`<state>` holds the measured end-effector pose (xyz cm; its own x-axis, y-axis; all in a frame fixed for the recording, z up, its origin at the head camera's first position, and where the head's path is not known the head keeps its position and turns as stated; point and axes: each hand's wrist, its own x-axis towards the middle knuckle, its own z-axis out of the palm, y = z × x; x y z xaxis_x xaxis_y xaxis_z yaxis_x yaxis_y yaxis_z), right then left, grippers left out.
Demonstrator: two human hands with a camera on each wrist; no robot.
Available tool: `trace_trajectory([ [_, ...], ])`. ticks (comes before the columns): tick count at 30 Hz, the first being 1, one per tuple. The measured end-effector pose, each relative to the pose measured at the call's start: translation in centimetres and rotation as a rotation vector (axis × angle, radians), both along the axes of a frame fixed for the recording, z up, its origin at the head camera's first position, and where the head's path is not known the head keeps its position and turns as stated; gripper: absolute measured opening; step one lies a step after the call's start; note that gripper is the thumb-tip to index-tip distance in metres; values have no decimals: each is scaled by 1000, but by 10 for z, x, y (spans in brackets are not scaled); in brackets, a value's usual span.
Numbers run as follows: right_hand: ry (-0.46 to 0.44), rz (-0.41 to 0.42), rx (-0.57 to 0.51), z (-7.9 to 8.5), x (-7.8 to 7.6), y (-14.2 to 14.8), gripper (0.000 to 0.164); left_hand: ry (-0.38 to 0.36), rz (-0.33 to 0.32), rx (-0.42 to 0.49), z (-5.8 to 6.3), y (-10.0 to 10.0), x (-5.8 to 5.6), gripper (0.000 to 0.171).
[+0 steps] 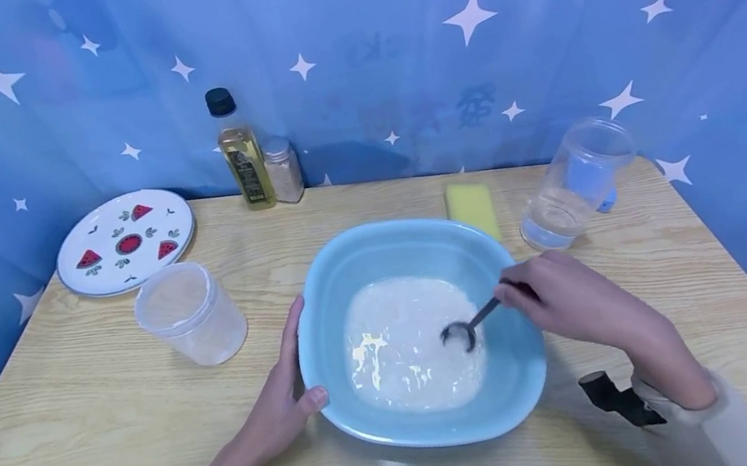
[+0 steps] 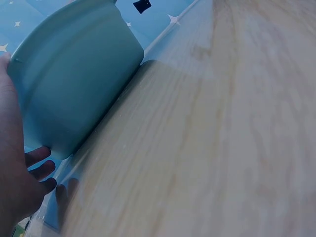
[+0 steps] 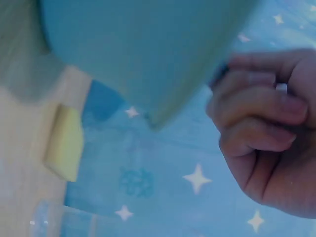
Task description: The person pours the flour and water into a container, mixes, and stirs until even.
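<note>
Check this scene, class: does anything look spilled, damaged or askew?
Nothing stands out: the white mixture lies inside the blue basin, no spill shows on the table, and the bottle stands upright.

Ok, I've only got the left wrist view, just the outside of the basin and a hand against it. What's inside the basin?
Observer: The basin holds white, glossy contents across its bottom, per the head view.
Operator: Any tool in there?
Observer: Yes, a dark spoon, gripped by the right hand.
Operator: Anything close by on the far side?
Observer: A yellow sponge on the table, just beyond the basin's far right edge.
</note>
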<state>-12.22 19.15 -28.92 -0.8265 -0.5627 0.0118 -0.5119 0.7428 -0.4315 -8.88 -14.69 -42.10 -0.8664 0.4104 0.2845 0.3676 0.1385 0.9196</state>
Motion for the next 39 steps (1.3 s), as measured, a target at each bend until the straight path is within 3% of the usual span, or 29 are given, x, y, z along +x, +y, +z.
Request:
trace_trajectory([
  [3,68,-84,-30,-8,-5,-8,23,-4,0,2,0,1,0,93],
  [6,104,-75,-91,-16,-5,-20,20,-9,-5,14,0,1,0,93],
  [10,122,46,-138,-24,1,-36,19,-9,-4,13,0,0,0,93],
  [14,43,210,-143,-25,7,-44,20,-7,2,1,0,-1,0,92],
  [17,-29,270,-127,-20,11,-41,21,-10,-1,7,0,-1,0,92],
  [19,-38,239,-120,-14,13,-36,23,-16,-3,9,0,-1,0,91],
  [25,44,8,-175,-10,6,-30,20,-29,-4,6,2,0,0,92],
  [32,84,-86,-87,-26,-4,-39,20,-36,5,7,2,0,1,92],
  [36,140,-198,-51,-22,-6,-28,23,-39,-2,10,3,1,1,91],
  [39,150,-231,-76,-15,-7,-19,24,-36,0,2,3,1,1,90],
])
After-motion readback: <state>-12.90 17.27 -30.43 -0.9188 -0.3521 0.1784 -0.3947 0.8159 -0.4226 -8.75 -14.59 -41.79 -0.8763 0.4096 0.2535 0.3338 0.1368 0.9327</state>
